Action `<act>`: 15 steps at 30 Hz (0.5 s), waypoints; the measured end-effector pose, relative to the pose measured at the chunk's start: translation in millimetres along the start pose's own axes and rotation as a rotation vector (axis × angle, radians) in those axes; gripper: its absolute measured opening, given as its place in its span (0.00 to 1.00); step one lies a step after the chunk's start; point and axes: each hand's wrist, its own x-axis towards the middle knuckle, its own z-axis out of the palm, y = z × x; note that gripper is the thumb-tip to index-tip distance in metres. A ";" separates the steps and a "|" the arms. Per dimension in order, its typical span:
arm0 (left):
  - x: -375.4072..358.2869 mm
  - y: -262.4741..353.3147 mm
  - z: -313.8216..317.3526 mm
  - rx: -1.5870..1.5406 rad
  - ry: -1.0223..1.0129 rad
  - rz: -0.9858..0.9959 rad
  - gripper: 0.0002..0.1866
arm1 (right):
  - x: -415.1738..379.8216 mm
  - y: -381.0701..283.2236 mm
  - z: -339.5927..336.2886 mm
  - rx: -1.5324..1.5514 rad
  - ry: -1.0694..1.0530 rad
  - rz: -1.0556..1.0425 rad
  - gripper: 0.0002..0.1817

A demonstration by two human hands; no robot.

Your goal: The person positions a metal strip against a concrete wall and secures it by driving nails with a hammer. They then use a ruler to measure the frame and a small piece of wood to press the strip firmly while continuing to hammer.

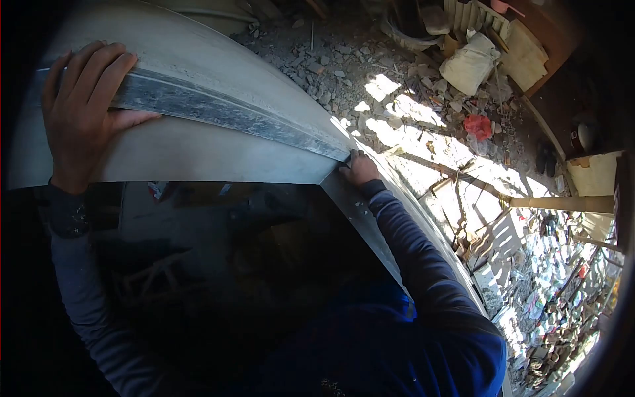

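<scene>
A long grey metal strip (225, 106) with a mottled surface runs across a pale panel frame (218, 149), from the upper left down to the frame's corner. My left hand (83, 99) is wrapped over the strip's left part, fingers on the top edge and thumb along the lower edge. At the strip's right end, by the corner, my right hand (361, 169) is closed around the end of it; its fingertips are partly hidden. Below the frame lies a dark opening (251, 245).
Rubble (324, 63) covers the ground beyond the frame. A whitish sack (469, 64) and a red plastic piece (477, 126) lie at the upper right. A pale pole (562, 204) and scattered litter (555, 278) are on the right.
</scene>
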 end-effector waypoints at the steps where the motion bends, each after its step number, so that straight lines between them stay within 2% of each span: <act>1: 0.0 0.6 0.0 0.004 -0.004 -0.001 0.40 | 2.0 0.9 2.3 0.018 0.023 -0.010 0.35; 4: 0.0 0.8 -0.3 0.019 -0.015 0.007 0.40 | 9.5 4.2 4.2 0.012 0.130 -0.099 0.30; 8: -0.6 0.1 0.7 0.020 -0.019 0.017 0.39 | 15.7 9.2 7.6 0.033 0.057 -0.098 0.24; 15: -0.8 -5.1 -0.9 0.039 -0.052 0.045 0.40 | 3.5 -2.4 3.4 0.000 0.082 0.039 0.26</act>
